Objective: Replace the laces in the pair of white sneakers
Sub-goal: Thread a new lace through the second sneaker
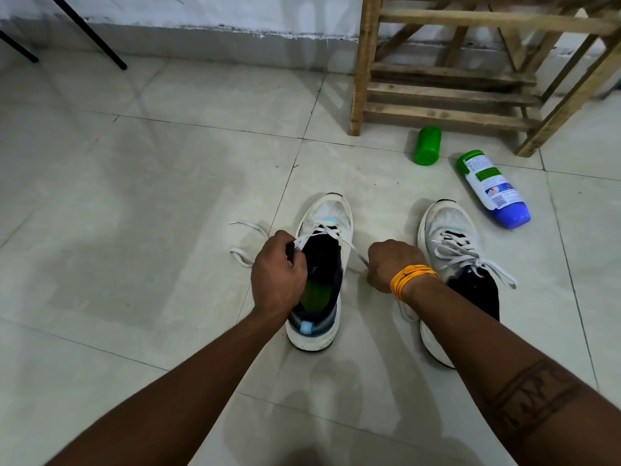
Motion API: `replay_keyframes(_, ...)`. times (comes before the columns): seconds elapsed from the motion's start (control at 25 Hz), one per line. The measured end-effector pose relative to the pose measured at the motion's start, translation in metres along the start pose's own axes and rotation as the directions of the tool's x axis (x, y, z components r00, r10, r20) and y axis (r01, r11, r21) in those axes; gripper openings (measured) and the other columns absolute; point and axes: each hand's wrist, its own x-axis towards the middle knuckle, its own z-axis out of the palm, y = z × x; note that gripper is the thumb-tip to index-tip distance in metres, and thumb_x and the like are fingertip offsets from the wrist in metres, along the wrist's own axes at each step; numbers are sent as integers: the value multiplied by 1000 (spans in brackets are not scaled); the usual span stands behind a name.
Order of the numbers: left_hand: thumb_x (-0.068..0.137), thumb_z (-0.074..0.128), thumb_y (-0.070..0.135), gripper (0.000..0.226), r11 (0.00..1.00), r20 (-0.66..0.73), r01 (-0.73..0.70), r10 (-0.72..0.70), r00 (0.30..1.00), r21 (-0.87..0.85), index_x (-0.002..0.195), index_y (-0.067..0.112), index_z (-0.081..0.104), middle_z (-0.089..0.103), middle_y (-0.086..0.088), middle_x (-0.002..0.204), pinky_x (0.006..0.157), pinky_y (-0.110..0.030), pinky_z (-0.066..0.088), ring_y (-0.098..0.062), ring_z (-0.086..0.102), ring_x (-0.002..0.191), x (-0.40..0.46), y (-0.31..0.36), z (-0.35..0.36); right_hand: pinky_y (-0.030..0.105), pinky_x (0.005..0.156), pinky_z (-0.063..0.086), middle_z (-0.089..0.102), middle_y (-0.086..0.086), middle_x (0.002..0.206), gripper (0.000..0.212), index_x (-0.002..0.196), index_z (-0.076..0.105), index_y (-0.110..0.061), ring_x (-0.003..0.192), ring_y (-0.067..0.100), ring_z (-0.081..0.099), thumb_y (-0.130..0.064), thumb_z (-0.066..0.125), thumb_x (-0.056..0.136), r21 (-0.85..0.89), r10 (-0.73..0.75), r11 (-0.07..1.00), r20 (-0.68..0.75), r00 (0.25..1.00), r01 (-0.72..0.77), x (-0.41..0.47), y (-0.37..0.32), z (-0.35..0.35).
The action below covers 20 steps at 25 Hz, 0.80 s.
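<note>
Two white sneakers with black collars stand on the tiled floor, toes pointing away from me. The left sneaker [331,216] has a white lace [327,232] threaded only through its front eyelets; one loose end lies on the floor to its left. My left hand [277,274] grips the black collar edge on that shoe's left side. My right hand [391,264] pinches the other lace end, pulled taut to the right of the shoe. The right sneaker [448,223] is laced, its lace ends hanging loose.
A green cap [427,145] and a white-and-blue bottle [492,188] with a green top lie on the floor beyond the right sneaker. A wooden rack [450,92] stands at the back right. Black metal legs [97,35] cross the far left by the wall.
</note>
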Motion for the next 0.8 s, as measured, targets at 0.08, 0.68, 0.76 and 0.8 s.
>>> replay_keyframes(0.08,92,58,16,4,1000,26,-23,23,999,2,90,19,56,58,4,77,64,-34,44,-17,53,69,0,0,-1,35,76,44,66,15,117,29,117,61,-11,109,39,63,-29,56,95,125,-53,990,-60,997,60,8,-5,-6)
replay_keyframes(0.68,92,60,16,3,999,-1,21,-21,1000,-44,90,18,59,60,4,77,64,-33,45,-17,57,70,-4,2,2,41,77,49,66,15,104,21,100,67,-11,102,39,59,-28,54,97,340,-64,930,-219,974,138,10,-10,3)
replay_keyframes(0.76,92,59,14,3,995,-22,60,-62,998,-83,90,16,59,60,3,76,64,-33,45,-17,57,70,-5,4,2,43,76,52,71,13,97,18,93,71,-13,96,39,63,-24,57,94,456,-11,883,-215,977,110,11,-1,11)
replay_keyframes(0.8,92,59,13,4,990,-31,87,-91,995,-107,90,15,60,61,3,76,64,-32,44,-17,57,70,-4,5,2,43,76,53,72,11,98,17,93,72,-16,96,39,64,-25,57,93,451,3,888,-204,979,92,11,2,13)
